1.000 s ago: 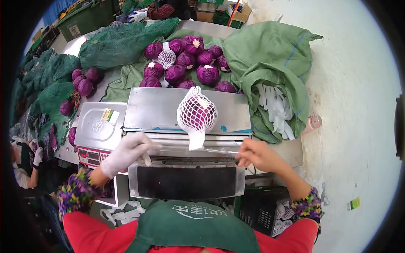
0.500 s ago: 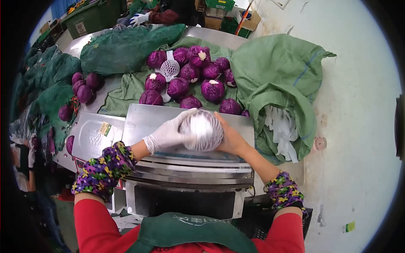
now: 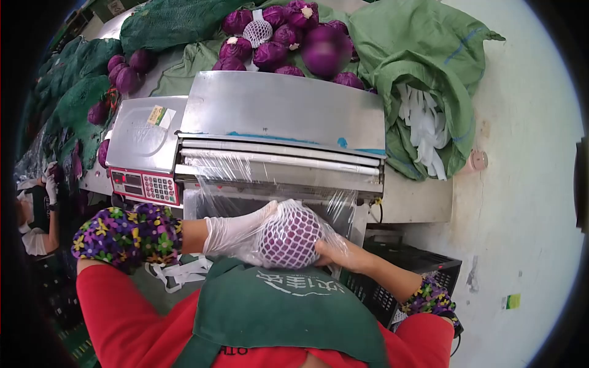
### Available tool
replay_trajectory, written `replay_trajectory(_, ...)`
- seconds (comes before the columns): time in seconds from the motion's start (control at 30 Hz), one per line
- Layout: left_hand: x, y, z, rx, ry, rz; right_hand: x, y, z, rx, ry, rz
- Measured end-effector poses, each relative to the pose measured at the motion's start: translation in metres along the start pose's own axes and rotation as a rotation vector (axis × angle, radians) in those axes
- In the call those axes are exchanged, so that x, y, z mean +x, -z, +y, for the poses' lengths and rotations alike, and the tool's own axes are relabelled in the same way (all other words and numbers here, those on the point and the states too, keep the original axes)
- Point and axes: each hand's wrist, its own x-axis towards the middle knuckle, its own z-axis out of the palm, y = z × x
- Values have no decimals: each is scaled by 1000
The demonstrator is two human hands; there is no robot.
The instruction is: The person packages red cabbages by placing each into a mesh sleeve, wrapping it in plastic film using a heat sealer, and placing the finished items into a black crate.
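A red cabbage [image 3: 289, 238] in a white foam net is between my two hands, close to the apron. Clear cling film [image 3: 221, 184] is drawn over it and runs back to the wrapping machine [image 3: 285, 116]. My left hand [image 3: 242, 230], in a thin whitish glove, grips the cabbage's left side through the film. Bare, my right hand [image 3: 338, 253] is closed around the lower right side, its fingers partly hidden beneath. White rollers [image 3: 279, 156] lie along the machine's front.
Several red cabbages [image 3: 270, 56] lie behind the machine, one of them in a foam net [image 3: 257, 32]. A scale [image 3: 144, 141] stands left. At right, a green sack [image 3: 423, 80] holds white foam nets [image 3: 422, 126]. A black crate [image 3: 411, 270] sits below right. Another person [image 3: 40, 208] is at far left.
Both hands have brought the netted cabbage from above the machine toward my body, and film now stretches over it. The view has tilted downward. One cabbage at the back looks blurred.
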Motion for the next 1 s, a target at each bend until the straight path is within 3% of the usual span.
replay_trajectory(0.13,11,31,-17,58,-99,52,12,7,35,147,-51,2)
replay_trajectory(0.2,9,62,-34,-604,-109,-161,6,-1,49,197,0,24)
replay_trajectory(0.23,-12,45,-43,-604,-111,-158,2,-8,56,257,46,46)
replay_trajectory(0.3,-69,-8,-60,984,-712,645,-10,-13,79,352,80,111)
replay_trajectory(0.33,-76,-8,-71,985,-713,647,-17,-12,90,439,108,178)
replay_trajectory(0.37,-82,-4,-85,1236,-908,882,-21,-12,96,523,136,244)
replay_trajectory(0.4,-84,-3,-93,1484,-1098,1124,-27,-35,84,253,368,378)
replay_trajectory(0.43,-80,0,-95,1485,-1094,1124,-27,-43,77,256,367,377)
replay_trajectory(0.5,-70,7,-99,777,-1126,1049,-21,-49,62,59,333,703)
replay_trajectory(0.53,-63,0,-90,609,-1191,1066,-14,-50,54,165,408,860)
replay_trajectory(0.57,-64,-2,-87,602,-1190,1072,-13,-47,47,274,374,946)
replay_trajectory(0.63,-69,-9,-89,180,-1207,922,-19,-29,51,693,397,820)
replay_trajectory(0.67,-68,-12,-96,128,-1208,930,-25,-21,61,714,330,816)
replay_trajectory(0.77,-54,-3,-132,-66,-902,1035,-33,-3,128,727,141,791)
replay_trajectory(0.8,-44,35,-150,55,-631,1114,-30,-1,145,724,55,728)
replay_trajectory(0.83,-15,65,-166,255,-679,1097,-20,5,171,731,1,635)
replay_trajectory(0.87,-1,61,-158,201,-530,911,7,-5,174,566,-113,855)
replay_trajectory(0.9,22,61,-152,261,-474,853,17,-5,185,466,-23,734)
replay_trajectory(0.93,54,80,-151,420,-423,827,30,6,189,-292,-115,530)
replay_trajectory(0.97,89,89,-152,568,-589,746,42,-3,199,548,176,446)
replay_trajectory(1.0,110,80,-143,572,-526,592,57,16,262,-278,240,440)
